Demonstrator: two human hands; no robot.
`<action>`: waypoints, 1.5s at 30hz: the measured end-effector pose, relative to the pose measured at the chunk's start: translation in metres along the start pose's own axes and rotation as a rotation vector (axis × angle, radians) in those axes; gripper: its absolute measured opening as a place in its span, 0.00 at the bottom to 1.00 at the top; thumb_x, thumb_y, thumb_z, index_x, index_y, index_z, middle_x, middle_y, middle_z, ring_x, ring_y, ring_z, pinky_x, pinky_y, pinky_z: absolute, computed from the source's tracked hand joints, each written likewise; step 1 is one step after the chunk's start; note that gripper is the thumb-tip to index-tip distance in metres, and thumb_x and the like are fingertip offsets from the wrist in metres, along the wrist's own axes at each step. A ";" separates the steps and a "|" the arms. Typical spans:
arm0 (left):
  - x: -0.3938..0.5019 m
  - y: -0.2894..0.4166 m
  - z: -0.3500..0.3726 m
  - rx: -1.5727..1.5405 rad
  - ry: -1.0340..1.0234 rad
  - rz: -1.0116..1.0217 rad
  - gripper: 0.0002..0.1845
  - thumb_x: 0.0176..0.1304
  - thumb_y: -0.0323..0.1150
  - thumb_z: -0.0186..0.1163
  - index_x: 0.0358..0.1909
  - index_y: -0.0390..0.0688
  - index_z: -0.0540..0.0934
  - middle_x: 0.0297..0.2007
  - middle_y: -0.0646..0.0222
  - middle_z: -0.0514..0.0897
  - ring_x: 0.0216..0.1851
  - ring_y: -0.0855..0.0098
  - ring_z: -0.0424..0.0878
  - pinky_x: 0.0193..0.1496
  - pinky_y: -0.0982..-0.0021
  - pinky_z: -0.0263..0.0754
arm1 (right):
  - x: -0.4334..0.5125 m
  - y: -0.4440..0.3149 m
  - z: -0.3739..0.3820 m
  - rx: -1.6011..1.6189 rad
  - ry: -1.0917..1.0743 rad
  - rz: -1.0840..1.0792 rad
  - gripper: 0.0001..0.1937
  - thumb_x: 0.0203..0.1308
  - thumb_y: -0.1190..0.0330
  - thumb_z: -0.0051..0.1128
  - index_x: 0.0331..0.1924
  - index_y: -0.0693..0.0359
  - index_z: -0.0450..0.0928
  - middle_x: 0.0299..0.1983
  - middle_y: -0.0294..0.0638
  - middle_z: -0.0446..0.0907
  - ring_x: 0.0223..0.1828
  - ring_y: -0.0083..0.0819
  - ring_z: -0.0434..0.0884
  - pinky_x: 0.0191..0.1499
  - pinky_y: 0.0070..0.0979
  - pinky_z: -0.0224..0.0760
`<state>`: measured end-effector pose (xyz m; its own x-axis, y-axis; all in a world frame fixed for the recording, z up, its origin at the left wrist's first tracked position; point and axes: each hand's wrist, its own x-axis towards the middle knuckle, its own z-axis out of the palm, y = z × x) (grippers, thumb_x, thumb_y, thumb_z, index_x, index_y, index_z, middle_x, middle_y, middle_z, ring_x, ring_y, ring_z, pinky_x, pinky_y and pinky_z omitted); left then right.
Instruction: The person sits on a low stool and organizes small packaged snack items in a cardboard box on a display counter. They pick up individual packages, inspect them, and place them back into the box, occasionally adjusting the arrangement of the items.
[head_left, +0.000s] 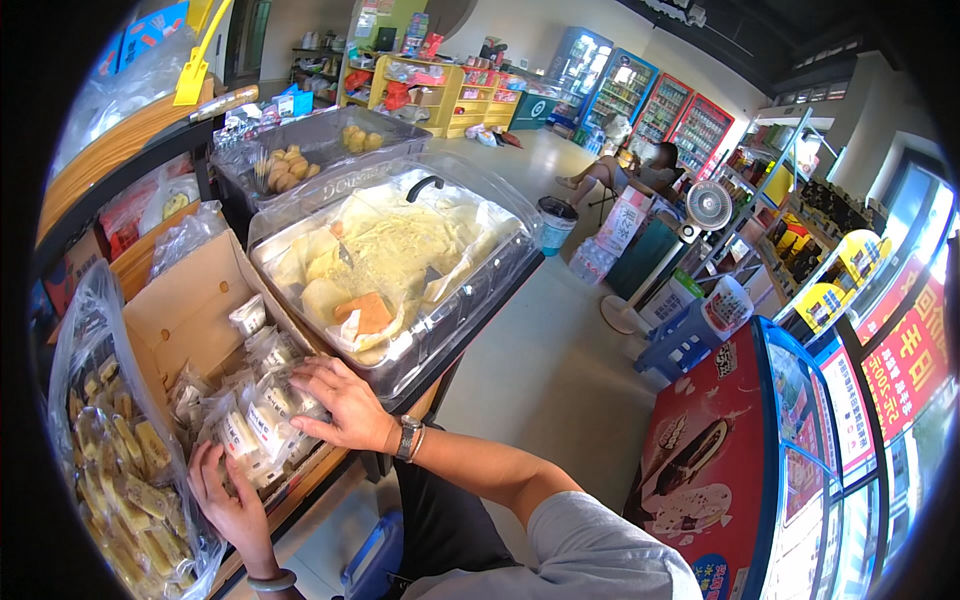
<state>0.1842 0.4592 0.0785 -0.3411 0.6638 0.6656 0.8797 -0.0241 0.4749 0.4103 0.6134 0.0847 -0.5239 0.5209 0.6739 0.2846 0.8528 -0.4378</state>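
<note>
An opened cardboard box (187, 300) stands before me, partly filled with small clear packets (259, 420) that bear writing. My right hand (341, 401), with a watch on its wrist, lies over the packets at the box's right side, fingers spread; whether it grips one is not plain. At the near left edge of the box, my left hand (229, 499) touches the packets with bent fingers; its hold cannot be told either. To the left sits a clear plastic bag (127, 480) full of wrapped yellowish bars.
Behind the box is a clear-lidded tray (450, 330) with yellow cake and paper. Farther back stands a bin of round pastries (292, 169). A red freezer (705, 450), a standing fan (707, 206) and a blue stool (679, 341) are to the right. A seated person (652, 176) is in the background.
</note>
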 end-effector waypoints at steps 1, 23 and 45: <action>0.000 0.000 0.000 -0.002 -0.009 -0.016 0.11 0.77 0.26 0.60 0.56 0.34 0.82 0.60 0.51 0.83 0.63 0.44 0.79 0.67 0.46 0.72 | 0.000 -0.001 0.000 -0.008 0.015 -0.009 0.30 0.68 0.51 0.69 0.62 0.68 0.80 0.61 0.54 0.82 0.67 0.54 0.76 0.72 0.43 0.69; 0.001 0.005 -0.004 -0.030 0.017 -0.042 0.15 0.77 0.26 0.59 0.61 0.34 0.79 0.64 0.49 0.81 0.66 0.44 0.78 0.70 0.48 0.71 | 0.000 0.000 0.000 -0.002 -0.022 0.003 0.29 0.68 0.53 0.70 0.64 0.67 0.79 0.63 0.53 0.81 0.70 0.55 0.75 0.74 0.45 0.68; -0.002 0.006 -0.006 -0.069 0.032 0.068 0.15 0.75 0.25 0.61 0.60 0.33 0.81 0.63 0.51 0.82 0.66 0.47 0.79 0.71 0.49 0.72 | -0.001 0.003 -0.001 0.023 -0.018 -0.015 0.37 0.64 0.47 0.72 0.67 0.67 0.76 0.68 0.53 0.76 0.71 0.54 0.72 0.74 0.45 0.66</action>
<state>0.1883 0.4532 0.0839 -0.2925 0.6349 0.7151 0.8768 -0.1205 0.4656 0.4124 0.6153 0.0833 -0.5427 0.5074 0.6694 0.2587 0.8591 -0.4416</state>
